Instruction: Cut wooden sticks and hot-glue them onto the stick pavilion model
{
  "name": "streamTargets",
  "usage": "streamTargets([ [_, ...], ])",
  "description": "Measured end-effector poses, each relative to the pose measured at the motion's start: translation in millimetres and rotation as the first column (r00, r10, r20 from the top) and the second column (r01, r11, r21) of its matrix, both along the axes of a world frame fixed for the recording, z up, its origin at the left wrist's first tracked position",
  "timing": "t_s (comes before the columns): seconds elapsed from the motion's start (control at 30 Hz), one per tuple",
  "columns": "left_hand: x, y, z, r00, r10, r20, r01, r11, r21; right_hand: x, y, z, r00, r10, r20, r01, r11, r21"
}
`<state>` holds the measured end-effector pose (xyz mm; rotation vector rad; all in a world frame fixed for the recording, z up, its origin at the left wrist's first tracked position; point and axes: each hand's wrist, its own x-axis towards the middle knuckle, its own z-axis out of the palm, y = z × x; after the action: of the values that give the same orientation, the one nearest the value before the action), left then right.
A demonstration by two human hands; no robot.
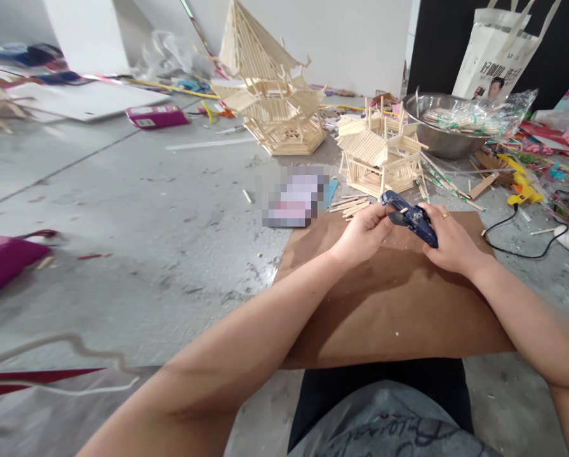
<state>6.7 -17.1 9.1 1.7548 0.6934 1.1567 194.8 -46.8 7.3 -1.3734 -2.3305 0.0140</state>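
Note:
My right hand (449,238), with a ring on one finger, is wrapped round a dark blue hand cutter (415,222). The tool is tilted above the brown sheet (389,298). My left hand (365,233) is closed in a pinch beside the cutter's jaws. A short pale stick end (403,210) shows at the jaws; the fingers hide the rest. Beyond my hands stands a small open pavilion model (382,152) built of wooden sticks. Several loose wooden sticks (354,206) lie just past my left hand.
A taller tiered stick pagoda (282,95) stands farther back. Left of the sheet lies a blurred-out phone (296,197). At the right are a metal bowl (449,143) with bagged sticks, a yellow glue gun (522,181) and its black cord (517,254). Purple packets (155,117) lie left.

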Motion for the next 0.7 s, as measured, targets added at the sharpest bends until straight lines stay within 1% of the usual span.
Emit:
streamTargets([
  [0.3, -0.5, 0.4, 1.3, 0.997, 0.044, -0.061, -0.038, 0.994, 0.098, -1.1, -2.5, 3.7, 0.997, -0.052, 0.049, 0.054, 0.998, -0.031],
  [0.47, -2.2, 2.1, -0.6, 0.995, 0.063, -0.076, -0.049, 0.984, 0.172, -1.9, -3.2, 4.2, 0.997, -0.054, 0.055, 0.055, 0.998, -0.032],
  [0.7, -2.4, 0.9, 1.0, 0.996, 0.051, -0.069, -0.040, 0.988, 0.147, -2.2, -3.3, 4.0, 0.997, -0.061, 0.054, 0.063, 0.997, -0.032],
])
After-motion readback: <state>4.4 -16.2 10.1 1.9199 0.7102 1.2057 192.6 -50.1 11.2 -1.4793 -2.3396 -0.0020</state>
